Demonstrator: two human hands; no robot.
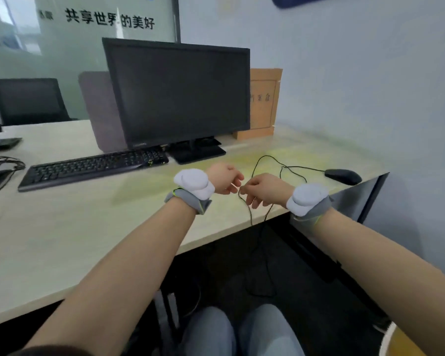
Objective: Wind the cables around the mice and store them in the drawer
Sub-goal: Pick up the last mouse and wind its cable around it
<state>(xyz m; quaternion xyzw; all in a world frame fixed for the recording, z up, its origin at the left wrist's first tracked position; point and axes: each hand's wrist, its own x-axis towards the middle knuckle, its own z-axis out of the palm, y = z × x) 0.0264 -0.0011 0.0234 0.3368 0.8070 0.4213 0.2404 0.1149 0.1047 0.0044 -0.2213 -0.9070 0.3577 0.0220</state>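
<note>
A black mouse [343, 176] lies on the desk [62, 240] at the far right, near the corner. Its thin black cable [270, 160] loops across the desk toward me and hangs over the front edge down to the floor. My left hand [225, 178] and my right hand [266, 190] meet above the desk's front edge, both pinching the cable between fingertips. The two hands are almost touching. No drawer is visible.
A black monitor [177, 96] and keyboard [93, 167] stand behind my hands. A brown cardboard file box [263, 104] leans at the wall. More cables [3, 165] lie at the far left. A dark side panel [357, 199] borders the desk's right end.
</note>
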